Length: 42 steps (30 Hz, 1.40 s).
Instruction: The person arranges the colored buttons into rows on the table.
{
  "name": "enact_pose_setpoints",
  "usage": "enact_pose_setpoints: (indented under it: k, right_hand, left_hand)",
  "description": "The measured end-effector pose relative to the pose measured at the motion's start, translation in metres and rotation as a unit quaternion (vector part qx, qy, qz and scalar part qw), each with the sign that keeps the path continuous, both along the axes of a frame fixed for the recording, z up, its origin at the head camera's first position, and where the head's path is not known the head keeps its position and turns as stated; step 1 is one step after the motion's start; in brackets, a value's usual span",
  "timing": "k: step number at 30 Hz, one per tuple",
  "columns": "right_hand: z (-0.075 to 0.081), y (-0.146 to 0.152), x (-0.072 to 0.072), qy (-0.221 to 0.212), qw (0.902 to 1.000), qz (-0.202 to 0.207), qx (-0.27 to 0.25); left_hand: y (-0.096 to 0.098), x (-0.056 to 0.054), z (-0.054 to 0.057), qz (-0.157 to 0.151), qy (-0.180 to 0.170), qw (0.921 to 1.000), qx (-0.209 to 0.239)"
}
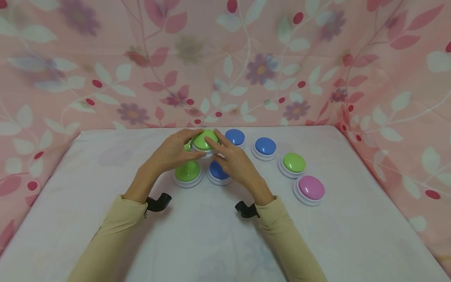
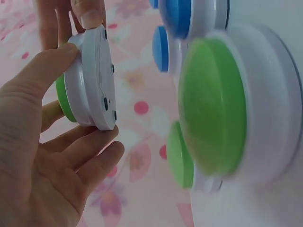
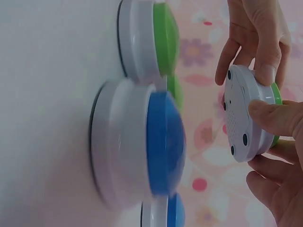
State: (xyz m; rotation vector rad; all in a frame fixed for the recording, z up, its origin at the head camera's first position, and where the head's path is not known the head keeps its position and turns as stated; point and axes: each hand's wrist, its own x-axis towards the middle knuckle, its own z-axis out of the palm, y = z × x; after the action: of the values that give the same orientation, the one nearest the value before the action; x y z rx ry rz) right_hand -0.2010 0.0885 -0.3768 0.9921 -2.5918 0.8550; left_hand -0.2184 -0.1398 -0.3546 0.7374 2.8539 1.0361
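Note:
A green-topped push button (image 1: 205,141) with a white base is held up above the table between both hands. My left hand (image 1: 174,149) grips its left side, thumb on the base and fingers curled round the far edge. On the opposite side my right hand (image 1: 235,158) grips the rim, thumb and fingers spread along it. In the right wrist view its underside (image 3: 236,111) shows dark round feet and small speaker holes. Below the hands stand another green button (image 1: 187,172) and a blue button (image 1: 217,171). A further green button (image 2: 177,153) is mostly hidden behind the left hand.
On the white-covered table (image 1: 197,239), two more blue buttons (image 1: 265,146) stand at the back. A green button (image 1: 294,162) and a pink button (image 1: 311,187) sit close together to the right. A floral cloth (image 1: 225,78) hangs behind the table's far edge.

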Motion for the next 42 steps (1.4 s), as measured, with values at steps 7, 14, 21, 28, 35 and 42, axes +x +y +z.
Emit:
enact_pose_setpoints:
  k: [7, 14, 21, 28, 35, 42]
  right_hand:
    - [-0.004, 0.041, 0.008, -0.006, 0.9994, -0.029, 0.018]
    - [-0.012, 0.071, 0.016, 0.007, 0.9985, -0.043, 0.033]
    - [-0.025, 0.096, 0.028, 0.013, 0.9956, -0.064, 0.067]
    - [-0.029, 0.115, 0.037, -0.01, 0.9943, -0.065, 0.084]
    - [-0.029, 0.124, 0.038, -0.014, 0.9916, -0.06, 0.113]
    - [-0.03, 0.125, 0.036, -0.052, 0.9874, -0.061, 0.136]
  left_hand:
    - [0.042, -0.003, -0.007, -0.03, -0.007, 0.9988, -0.038]
    - [0.075, -0.001, -0.023, -0.056, -0.008, 0.9973, -0.048]
    - [0.102, 0.004, -0.035, -0.093, -0.006, 0.9927, -0.077]
    - [0.118, 0.009, -0.038, -0.119, 0.003, 0.9883, -0.095]
    - [0.127, 0.007, -0.043, -0.113, -0.01, 0.9866, -0.117]
    - [0.13, 0.008, -0.048, -0.129, 0.012, 0.9762, -0.174]
